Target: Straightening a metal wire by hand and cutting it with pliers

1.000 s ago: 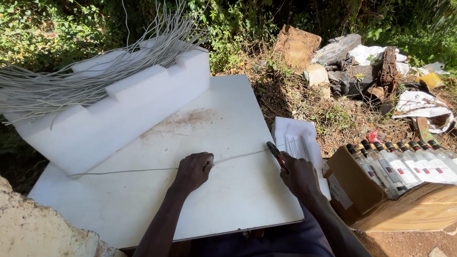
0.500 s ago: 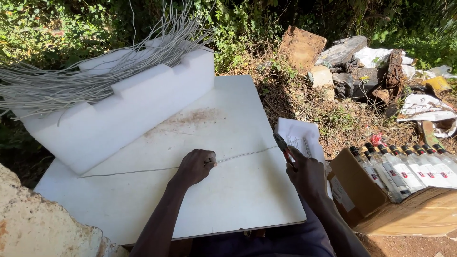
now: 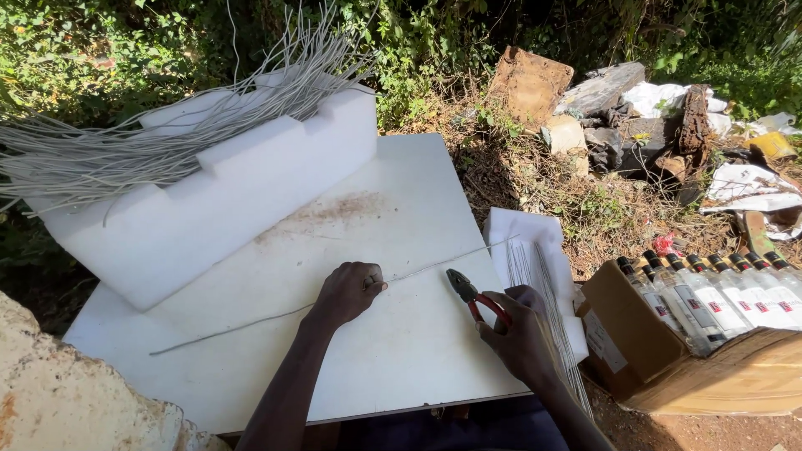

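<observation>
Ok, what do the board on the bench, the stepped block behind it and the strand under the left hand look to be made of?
Board: smooth white sheet, probably laminate or plastic; flat, stained, thin-edged.
Stepped block: white foam, likely; matte, thick, moulded notches.
Strand: thin grey wire, seemingly metal; it lies nearly straight under the left hand.

A flat white rectangular board serves as the surface [image 3: 393,367], stained brown toward 12 o'clock. A stepped white foam block [image 3: 209,209] sits at 10 o'clock. A long thin grey wire [image 3: 251,321] stretches across the middle, from 8 to 3 o'clock.
</observation>
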